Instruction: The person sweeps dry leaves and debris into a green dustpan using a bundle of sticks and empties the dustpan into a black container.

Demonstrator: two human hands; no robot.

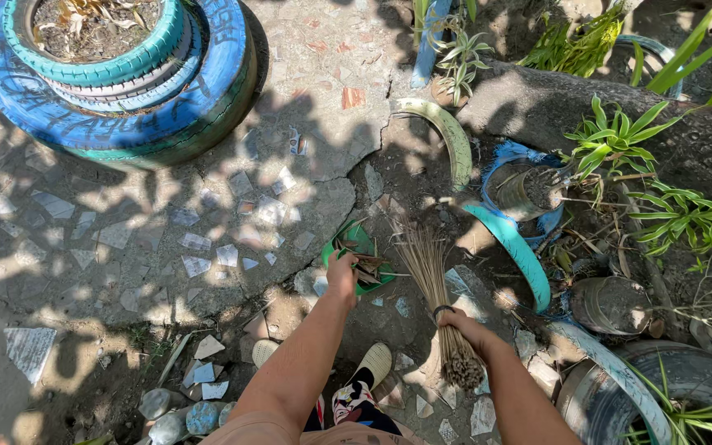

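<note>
**Stick broom and green dustpan over cracked paving**

Head view, the only one we have. We look straight down at a patchy concrete floor set with broken tile pieces (pixel 195 265), dappled in leaf shade. Our left hand (pixel 342 274) is closed on the near edge of a green dustpan (pixel 362 262), which sits low on the ground with dry leaves (pixel 364 265) piled in it. Our right hand (pixel 465 325) is wrapped around a stick broom (pixel 438 297) near its bound end, with a dark band just above the grip; the loose tips fan out toward the dustpan, just beside it. The two hands are apart, each clamped on its own thing.

Handling, as we judge it: the broom looks light, a bundle of thin stiff ribs, springy at the tips and firm where tied (so the bound end is the place to hold, as now). The dustpan looks like thin plastic, light and a bit flexible; the rim edge gives a fair grip, and tilting would spill the leaves.

Around us: stacked blue and teal painted tyres (pixel 117 78) top left, used as a planter, half-buried painted tyre edging (pixel 514 251) on the right, green plants (pixel 620 140) behind it, one foot in a pale slipper (pixel 372 363) below.
</note>
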